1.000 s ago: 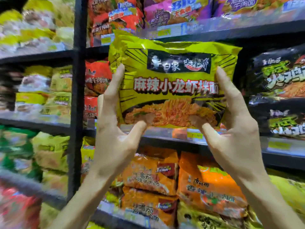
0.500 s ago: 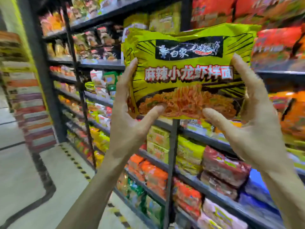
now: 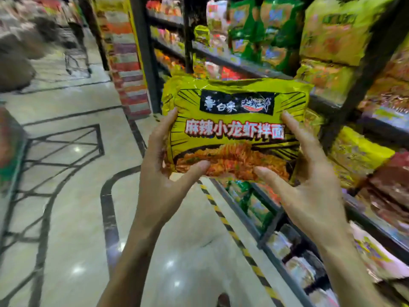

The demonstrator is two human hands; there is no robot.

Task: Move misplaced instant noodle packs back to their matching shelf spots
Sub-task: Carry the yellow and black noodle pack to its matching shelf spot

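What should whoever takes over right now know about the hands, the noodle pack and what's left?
Left hand: holds the yellow noodle pack by its left edge, thumb on the front.
Right hand: holds its right edge likewise.
Pack: upright over the aisle floor, clear of the shelves at right.
Done: pack in hand.
Left: find its matching spot and shelve it.

1. The yellow noodle pack (image 3: 234, 127) is a flat, crinkled foil pillow; black burst lines fan out from a black brand panel near the top; red-and-white characters cross the middle; orange noodles are pictured along the bottom.
2. It is held upright in the air in front of the shelving (image 3: 243, 65), printed face towards the person; the left hand (image 3: 161, 173) and right hand (image 3: 309, 185) pinch its sides, thumbs on its lower front.
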